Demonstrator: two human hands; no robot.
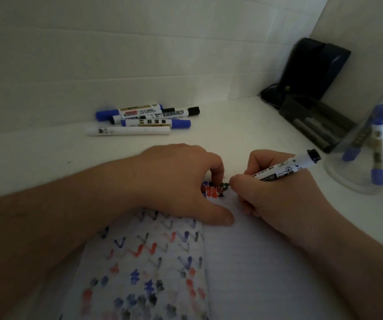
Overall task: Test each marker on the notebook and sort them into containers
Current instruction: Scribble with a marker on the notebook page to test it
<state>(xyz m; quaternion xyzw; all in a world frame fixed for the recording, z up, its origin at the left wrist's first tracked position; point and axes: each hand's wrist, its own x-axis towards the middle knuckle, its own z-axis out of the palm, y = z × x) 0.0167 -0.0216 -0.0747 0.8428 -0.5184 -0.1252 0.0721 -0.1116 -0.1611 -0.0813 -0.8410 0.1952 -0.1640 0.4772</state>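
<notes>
Both hands work: right hand (275, 192) grips marker (285, 168), left hand (181, 181) (fingers curled) presses notebook (243, 262).

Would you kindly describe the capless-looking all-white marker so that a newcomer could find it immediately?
Look to the back wall, where a cluster of markers lies on the white desk. The white marker is the nearest of that cluster; unlike its neighbours, it shows no blue or black cap.

A white marker (285, 168) with a black end tilts tip-down onto the open notebook (255, 262), whose left page carries red, blue and black scribbles. Four markers (146, 120) lie clustered farther back. Two blue-capped markers (379, 144) stand in a clear jar (347, 176); a dark tray (317, 123) sits behind it.
</notes>
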